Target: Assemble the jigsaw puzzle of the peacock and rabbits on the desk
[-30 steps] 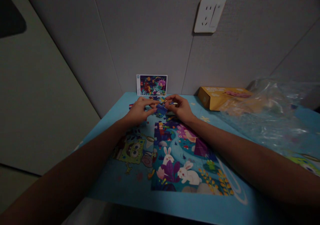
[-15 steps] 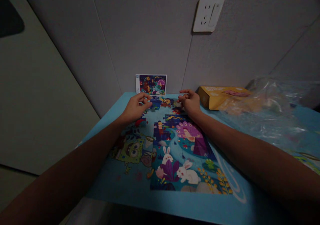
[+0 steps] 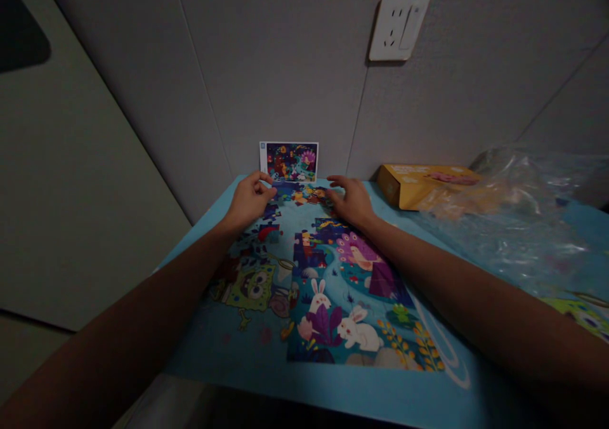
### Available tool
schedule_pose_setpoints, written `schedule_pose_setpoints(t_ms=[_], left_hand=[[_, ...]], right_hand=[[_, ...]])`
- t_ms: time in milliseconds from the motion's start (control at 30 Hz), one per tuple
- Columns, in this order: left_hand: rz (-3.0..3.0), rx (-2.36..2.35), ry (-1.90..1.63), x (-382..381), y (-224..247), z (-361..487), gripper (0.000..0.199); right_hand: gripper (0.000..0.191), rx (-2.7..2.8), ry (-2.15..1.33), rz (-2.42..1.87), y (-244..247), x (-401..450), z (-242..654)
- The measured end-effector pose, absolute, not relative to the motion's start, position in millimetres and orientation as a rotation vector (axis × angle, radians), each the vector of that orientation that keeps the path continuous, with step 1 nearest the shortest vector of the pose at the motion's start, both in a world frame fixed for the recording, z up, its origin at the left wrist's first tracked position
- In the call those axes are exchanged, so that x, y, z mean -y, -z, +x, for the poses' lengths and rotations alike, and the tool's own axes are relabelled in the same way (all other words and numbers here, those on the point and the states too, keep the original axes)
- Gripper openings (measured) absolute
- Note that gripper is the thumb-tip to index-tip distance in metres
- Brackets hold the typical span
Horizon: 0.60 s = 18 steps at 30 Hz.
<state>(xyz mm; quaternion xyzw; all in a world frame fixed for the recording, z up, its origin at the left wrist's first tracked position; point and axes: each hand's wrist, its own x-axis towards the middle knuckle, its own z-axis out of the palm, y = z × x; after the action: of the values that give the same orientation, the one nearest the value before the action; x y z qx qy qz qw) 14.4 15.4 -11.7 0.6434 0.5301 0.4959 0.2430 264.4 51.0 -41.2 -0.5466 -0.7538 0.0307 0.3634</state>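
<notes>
My left hand [image 3: 251, 198] is at the far left of the table, its fingers curved and thumb apart from them, with nothing visible between. Just beyond its thumb lie dark blue puzzle pieces [image 3: 284, 190]. Over loose puzzle pieces [image 3: 311, 195] with orange and brown figures, my right hand [image 3: 351, 202] reaches with its fingers spread; its palm hides some of them. A partly joined jigsaw puzzle [image 3: 352, 302] with rabbits and a peacock lies nearer me, between my forearms. More loose pieces [image 3: 270, 233] lie left of it.
A picture card [image 3: 291, 162] leans against the wall behind the pieces. At the right stand a yellow box [image 3: 423, 184] and crumpled clear plastic [image 3: 504, 219]. The blue table [image 3: 228, 365] has printed cartoon figures. A socket [image 3: 399, 26] is on the wall.
My left hand has moved slightly left, away from the blue pieces. My right hand has shifted left over the far loose pieces, its fingers opening. The joined puzzle has stayed put.
</notes>
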Motion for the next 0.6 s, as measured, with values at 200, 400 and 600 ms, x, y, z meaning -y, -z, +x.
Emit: schedule_pose_setpoints(t_ms=[200,400,600], left_hand=[[1.747,-1.490,-1.363,-19.0,11.2,10.0,0.017],[1.870,-1.654,-1.345,-22.4,11.6,5.2,0.014],[1.901,-1.779,-1.239,-25.8,15.0,-3.5,0.016]], right_hand=[[0.052,2.278,-0.090,-1.592,49.5,-53.9,258.1],[0.041,2.222,-0.062,-1.590,46.3,-57.2,261.5],[0.035,2.035,-0.031,-1.602,43.7,-56.1,263.6]])
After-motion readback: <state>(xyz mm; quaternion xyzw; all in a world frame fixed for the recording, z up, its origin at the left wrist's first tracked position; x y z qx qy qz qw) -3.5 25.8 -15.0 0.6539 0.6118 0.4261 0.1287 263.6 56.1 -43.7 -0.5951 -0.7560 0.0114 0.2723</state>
